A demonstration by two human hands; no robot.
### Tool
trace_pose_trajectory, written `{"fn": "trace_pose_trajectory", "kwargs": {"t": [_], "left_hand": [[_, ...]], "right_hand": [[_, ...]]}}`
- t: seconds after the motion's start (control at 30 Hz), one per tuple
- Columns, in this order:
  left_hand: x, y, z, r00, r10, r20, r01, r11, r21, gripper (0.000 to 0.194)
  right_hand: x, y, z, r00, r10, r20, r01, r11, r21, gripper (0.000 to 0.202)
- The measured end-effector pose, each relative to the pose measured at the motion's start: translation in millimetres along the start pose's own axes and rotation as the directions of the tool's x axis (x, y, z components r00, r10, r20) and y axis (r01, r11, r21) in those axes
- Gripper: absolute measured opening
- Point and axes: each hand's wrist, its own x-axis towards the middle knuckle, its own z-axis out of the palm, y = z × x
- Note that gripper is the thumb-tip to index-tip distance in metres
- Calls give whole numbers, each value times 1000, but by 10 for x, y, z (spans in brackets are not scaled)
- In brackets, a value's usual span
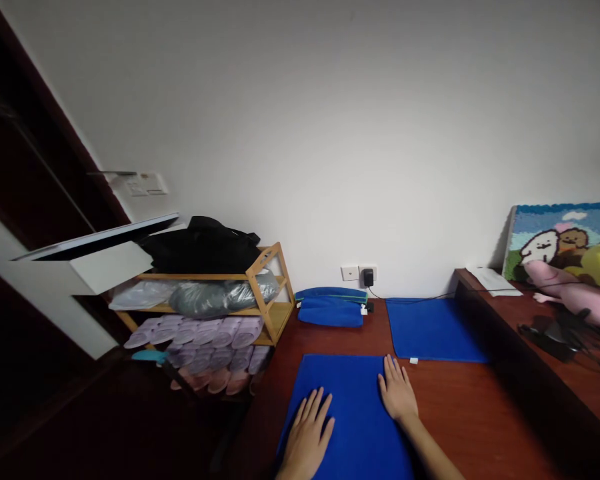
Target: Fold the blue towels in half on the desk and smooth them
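A blue cloth (355,407) lies spread out on the reddish-brown table (460,400). My left hand (307,433) rests flat on its left part with the fingers apart. At the cloth's upper right edge, my right hand (397,390) lies palm down, fingers stretched out, partly over the table. Neither hand holds anything. Behind them, a second blue cloth (433,330) is laid flat near the wall, a white tag at its front edge. Folded blue cloths (331,308) are stacked at the back left of the table.
A wooden rack (260,290) with slippers (200,330), plastic-wrapped items and a black bag (205,247) stands left. A raised ledge at right carries a pink plush toy (575,293), a picture (555,233) and cables. A plugged-in adapter (369,277) trails a cord rightward.
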Motion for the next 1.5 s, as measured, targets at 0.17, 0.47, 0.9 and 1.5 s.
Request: {"fn": "trace_pose_trajectory", "kwargs": {"t": [0.17, 0.47, 0.9, 1.5], "left_hand": [[819, 777, 234, 983, 181, -26, -182, 982, -56, 55], [1136, 831, 596, 986, 137, 91, -127, 986, -109, 59], [1013, -821, 213, 970, -245, -1, 245, 969, -22, 73], [1303, 378, 292, 978, -200, -60, 136, 828, -544, 68]], "right_hand": [[0, 5, 12, 1000, -6, 21, 7, 998, -60, 68], [30, 94, 181, 999, -33, 2, 33, 990, -139, 66], [45, 80, 185, 1000, 14, -25, -16, 996, -92, 71], [23, -5, 68, 1000, 18, -21, -20, 996, -91, 72]]}}
